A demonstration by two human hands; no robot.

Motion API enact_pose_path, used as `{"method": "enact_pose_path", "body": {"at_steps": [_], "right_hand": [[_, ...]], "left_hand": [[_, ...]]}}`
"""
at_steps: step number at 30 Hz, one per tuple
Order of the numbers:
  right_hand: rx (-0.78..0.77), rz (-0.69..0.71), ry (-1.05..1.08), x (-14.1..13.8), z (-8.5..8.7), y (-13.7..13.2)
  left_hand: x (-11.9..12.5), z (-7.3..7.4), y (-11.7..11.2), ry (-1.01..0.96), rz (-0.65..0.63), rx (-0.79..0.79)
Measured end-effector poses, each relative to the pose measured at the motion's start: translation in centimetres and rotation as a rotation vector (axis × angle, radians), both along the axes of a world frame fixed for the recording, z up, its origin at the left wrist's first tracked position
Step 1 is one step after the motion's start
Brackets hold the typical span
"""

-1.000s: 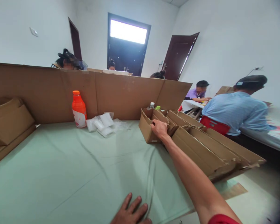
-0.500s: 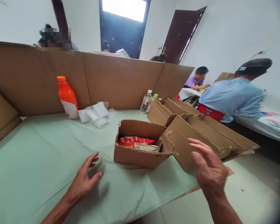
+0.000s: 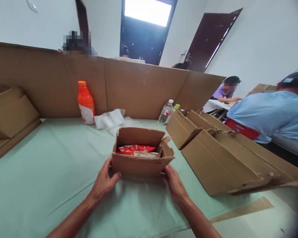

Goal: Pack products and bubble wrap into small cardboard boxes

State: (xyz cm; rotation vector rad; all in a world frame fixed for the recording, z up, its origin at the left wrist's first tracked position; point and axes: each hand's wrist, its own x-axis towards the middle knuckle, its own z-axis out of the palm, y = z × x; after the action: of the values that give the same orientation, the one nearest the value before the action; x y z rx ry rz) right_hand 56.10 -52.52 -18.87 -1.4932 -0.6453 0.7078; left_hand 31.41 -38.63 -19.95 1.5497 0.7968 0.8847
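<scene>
Obscured: the fingertips of the left hand (image 3: 104, 181) pass behind the left front corner of the open carton (image 3: 140, 164), and those of the right hand (image 3: 175, 185) sit under its right front corner, so their full contact cannot be read; both forearms are cut off at the lower edge; the red packets (image 3: 136, 148) inside the carton show only their tops, print illegible; a green-capped bottle (image 3: 176, 106) is mostly hidden behind the water bottle (image 3: 166, 112); co-workers' faces are blurred.

Surface and room: a table under a pale green cloth (image 3: 49, 165), creased; a tall cardboard partition (image 3: 139, 89) along its far edge; an orange bottle (image 3: 85, 103) and clear plastic bags (image 3: 110, 119) against it; long flat cartons (image 3: 221, 160) stacked at the right, overhanging the table edge; folded board at the left; white walls, dark doors beyond; a person in a blue shirt (image 3: 270, 114) seated to the right, back turned.

Grip: the open carton rests on the cloth directly ahead, flaps up, one torn; it sits between the two hands; each hand is curled round a lower front corner, thumbs on the front face, clasping it from both sides.
</scene>
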Motion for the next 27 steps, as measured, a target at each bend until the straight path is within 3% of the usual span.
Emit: {"method": "enact_pose_path", "body": {"at_steps": [4, 10, 13, 17, 22, 25, 27], "right_hand": [[0.021, 0.19, 0.058, -3.7, -0.1, 5.9], [0.031, 0.441, 0.021, -7.8, -1.0, 12.8], [-0.017, 0.431, -0.125, -6.7, -1.2, 14.5], [-0.026, 0.308, -0.261, -2.6, -0.9, 18.0], [0.015, 0.221, -0.374, 1.1, 0.5, 26.8], [0.021, 0.19, -0.368, 1.1, 1.1, 31.8], [0.033, 0.171, -0.342, 0.7, 1.4, 33.6]], "left_hand": [[-3.6, 0.7, 3.3, -0.013, 0.248, -0.042], [-7.1, -0.5, 6.3, -0.012, 0.617, -0.027], [-7.4, -1.0, 6.7, -0.03, 0.662, -0.042], [-6.9, -1.4, 6.6, -0.025, 0.66, -0.055], [-6.3, -2.1, 6.6, 0.025, 0.653, -0.089], [-6.4, -2.7, 6.8, 0.096, 0.674, -0.102], [-6.5, -3.0, 7.0, 0.102, 0.688, -0.107]]}}
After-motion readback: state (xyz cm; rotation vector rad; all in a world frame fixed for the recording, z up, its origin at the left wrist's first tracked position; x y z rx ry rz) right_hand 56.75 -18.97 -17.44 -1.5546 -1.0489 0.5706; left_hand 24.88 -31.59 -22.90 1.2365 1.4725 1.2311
